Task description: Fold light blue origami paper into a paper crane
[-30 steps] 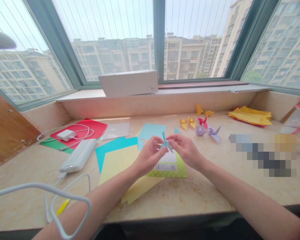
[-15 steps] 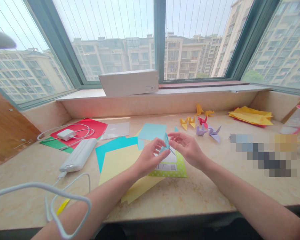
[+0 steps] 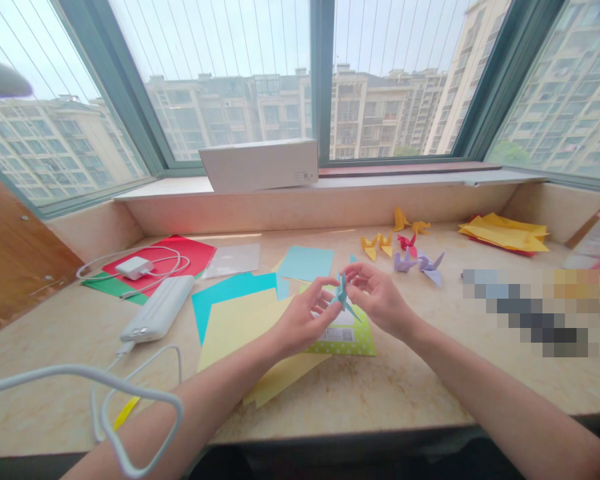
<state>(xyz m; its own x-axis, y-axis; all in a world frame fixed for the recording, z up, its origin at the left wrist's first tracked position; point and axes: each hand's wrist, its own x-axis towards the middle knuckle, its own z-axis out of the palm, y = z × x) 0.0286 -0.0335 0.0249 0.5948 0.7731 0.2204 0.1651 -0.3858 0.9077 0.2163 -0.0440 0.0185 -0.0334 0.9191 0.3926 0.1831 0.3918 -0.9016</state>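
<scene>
A small light-blue folded paper crane [image 3: 341, 293] is held between my two hands, above a green polka-dot packet [image 3: 360, 337]. My left hand [image 3: 313, 310] pinches it from the left with thumb and fingers. From the right, my right hand [image 3: 373, 290] has its fingertips closed on the crane's upper side. A pointed strip of the folded paper sticks out down and to the right. Beneath and beside my hands lie pale yellow sheets [image 3: 240, 327], a bright blue sheet [image 3: 235, 289] and a light-blue sheet [image 3: 306, 263].
Several finished paper cranes [image 3: 405, 261] in yellow, red and lilac stand at the back right, near a stack of yellow paper [image 3: 505, 233]. On the left are a white power bank [image 3: 159, 310], a charger [image 3: 134, 267] on red paper, and a looping white cable [image 3: 130, 387].
The crane has turned in my fingers, and its pointed strip now shows lower and to the right. Both hands have shifted slightly right and stay on the paper.
</scene>
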